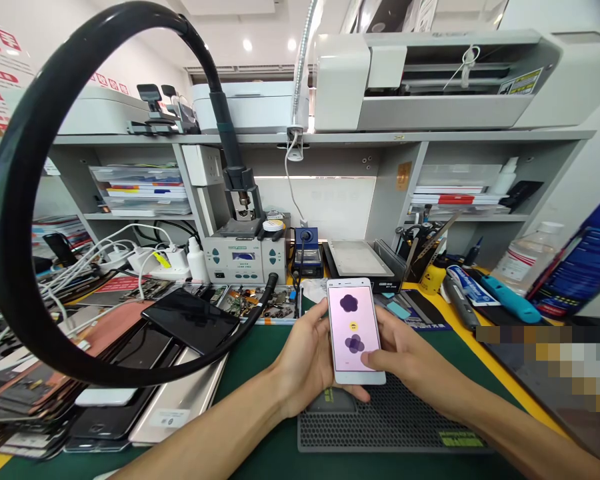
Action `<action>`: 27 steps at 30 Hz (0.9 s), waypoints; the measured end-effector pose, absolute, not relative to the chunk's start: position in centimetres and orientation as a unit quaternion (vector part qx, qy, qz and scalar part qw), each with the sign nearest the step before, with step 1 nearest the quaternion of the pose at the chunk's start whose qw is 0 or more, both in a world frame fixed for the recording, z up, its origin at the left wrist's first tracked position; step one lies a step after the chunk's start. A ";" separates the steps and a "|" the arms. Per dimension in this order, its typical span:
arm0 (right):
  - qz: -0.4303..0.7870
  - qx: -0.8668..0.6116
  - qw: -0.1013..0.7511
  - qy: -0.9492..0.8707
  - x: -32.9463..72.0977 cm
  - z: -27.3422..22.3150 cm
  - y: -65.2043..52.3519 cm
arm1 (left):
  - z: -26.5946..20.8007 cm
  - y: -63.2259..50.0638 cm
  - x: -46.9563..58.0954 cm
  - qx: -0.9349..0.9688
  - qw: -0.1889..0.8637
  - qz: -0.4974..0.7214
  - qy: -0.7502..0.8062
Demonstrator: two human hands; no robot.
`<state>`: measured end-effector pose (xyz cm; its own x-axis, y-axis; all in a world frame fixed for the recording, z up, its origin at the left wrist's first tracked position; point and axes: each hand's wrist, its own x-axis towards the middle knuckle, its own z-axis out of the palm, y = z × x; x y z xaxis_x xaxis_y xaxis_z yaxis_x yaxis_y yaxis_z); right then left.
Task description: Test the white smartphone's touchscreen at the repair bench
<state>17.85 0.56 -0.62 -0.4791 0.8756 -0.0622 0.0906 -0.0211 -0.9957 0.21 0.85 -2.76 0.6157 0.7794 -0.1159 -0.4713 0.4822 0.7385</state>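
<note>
- the table [275, 460] we work at has a green top with a yellow edge, and shelves stand along its back.
- a big black hose [15, 200] loops over our left side, from the rework station [245, 257] at the back round to a point near the parts tray [260, 303].
- a heap of phone screens and back covers [80, 373] lies on the left of the table, one dark phone [193, 320] tilted on top of it.
- a dark perforated mat [380, 420] lies in front of us, under both hands.
- our left hand [305, 360] holds the white phone [355, 330] from the left, fingers [350, 392] wrapped beneath it and thumb along its left edge.
- our right hand [405, 347] cradles the phone from the right; its thumb rests on the lower part of the screen, and the fingers are hidden behind the phone.
- the phone sits upright between both hands, above the mat, its screen lit pale pink with two dark purple blotches and a small yellow dot between them.
- to the right lie a blue-handled tool [505, 300] and a clear bottle [527, 257], well apart from the hands.
</note>
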 end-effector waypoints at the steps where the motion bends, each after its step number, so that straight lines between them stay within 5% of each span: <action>1: 0.599 -0.389 0.329 -0.618 17.9 -0.7 0.6 | -2.8 0.8 0.2 0.343 0.831 0.376 0.224; 27: 0.580 -0.396 0.321 -0.635 18.1 -0.9 0.7 | -2.6 0.8 0.3 0.349 0.827 0.373 0.234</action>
